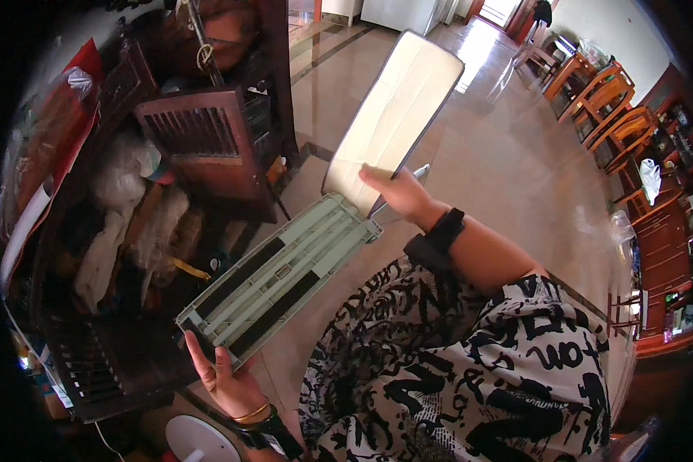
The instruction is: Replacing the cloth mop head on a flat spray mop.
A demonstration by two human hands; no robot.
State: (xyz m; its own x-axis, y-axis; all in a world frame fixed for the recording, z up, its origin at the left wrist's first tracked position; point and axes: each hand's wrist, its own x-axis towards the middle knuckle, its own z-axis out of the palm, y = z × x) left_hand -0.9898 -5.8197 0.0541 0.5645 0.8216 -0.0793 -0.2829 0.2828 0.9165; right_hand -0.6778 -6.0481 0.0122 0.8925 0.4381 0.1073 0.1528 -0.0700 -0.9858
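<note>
My left hand [225,377] grips the near end of a long pale green slatted plastic frame [277,269] with two black strips, held level over the floor. My right hand [396,191] is raised in front of me and holds the lower edge of a cream rectangular pad [396,112] with a dark rim, tilted up and away. The pad's bottom end meets the far end of the green frame. I wear a dark band on the right wrist and a gold bangle with a dark band on the left.
A dark wooden cabinet [200,142] with a louvered door stands open on the left, stuffed with plastic bags and cloth. Polished tile floor [508,154] spreads ahead. Orange wooden chairs [608,108] and a table stand at the far right. A white round object [200,440] lies near my left wrist.
</note>
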